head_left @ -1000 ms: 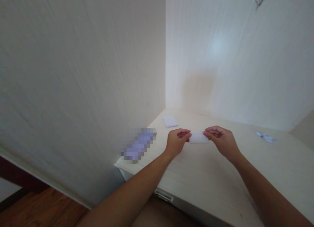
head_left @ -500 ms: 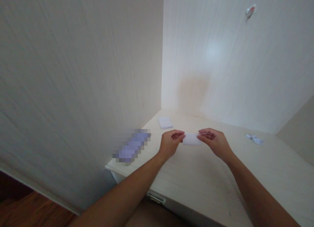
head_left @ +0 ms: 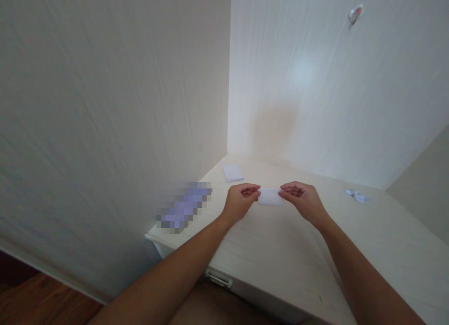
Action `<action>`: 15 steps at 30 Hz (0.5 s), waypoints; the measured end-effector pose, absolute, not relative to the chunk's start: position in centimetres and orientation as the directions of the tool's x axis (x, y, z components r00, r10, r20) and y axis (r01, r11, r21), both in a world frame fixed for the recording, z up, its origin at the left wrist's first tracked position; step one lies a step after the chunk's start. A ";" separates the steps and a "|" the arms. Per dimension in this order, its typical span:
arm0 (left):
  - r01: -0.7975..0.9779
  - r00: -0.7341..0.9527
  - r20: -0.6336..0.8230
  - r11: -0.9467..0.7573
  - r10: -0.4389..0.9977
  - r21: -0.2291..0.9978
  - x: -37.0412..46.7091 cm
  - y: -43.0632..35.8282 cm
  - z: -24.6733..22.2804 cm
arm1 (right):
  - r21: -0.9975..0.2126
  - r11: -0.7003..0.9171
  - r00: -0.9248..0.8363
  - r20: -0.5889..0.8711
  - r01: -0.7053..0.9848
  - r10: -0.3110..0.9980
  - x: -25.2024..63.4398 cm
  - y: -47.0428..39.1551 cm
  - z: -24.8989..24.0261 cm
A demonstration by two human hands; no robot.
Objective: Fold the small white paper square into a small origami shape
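Observation:
A small white piece of paper is stretched between my two hands above the desk. My left hand pinches its left edge between thumb and fingers. On the opposite edge, my right hand grips it the same way. The sheet looks roughly rectangular and faces me; whether it is folded I cannot tell. Just beyond my left hand lies a white paper pad or folded stack, flat on the desk and untouched.
The pale desk meets a wall panel on the left and another at the back. A blurred purple item lies by the left panel. Crumpled white paper is at the right. A metal handle shows on the front edge.
The view has shifted slightly, so everything sits a little further left. Both hands keep the same pinch on the paper.

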State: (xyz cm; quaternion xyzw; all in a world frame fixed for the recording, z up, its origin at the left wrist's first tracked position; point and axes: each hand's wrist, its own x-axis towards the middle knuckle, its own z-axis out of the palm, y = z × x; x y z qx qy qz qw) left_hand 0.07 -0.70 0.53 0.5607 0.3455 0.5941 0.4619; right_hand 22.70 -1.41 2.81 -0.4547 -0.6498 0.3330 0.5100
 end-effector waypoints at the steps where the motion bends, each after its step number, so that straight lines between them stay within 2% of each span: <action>1: -0.164 0.058 0.347 -0.334 0.936 0.928 0.1 -0.7 0.5 | -0.898 0.361 -0.067 0.356 0.249 0.932 22.7 -1.4 2.8; 15: -0.193 0.076 0.335 -0.316 0.939 0.929 -0.1 -0.4 0.4 | -0.906 0.367 -0.073 0.360 0.211 0.930 22.8 -1.5 2.9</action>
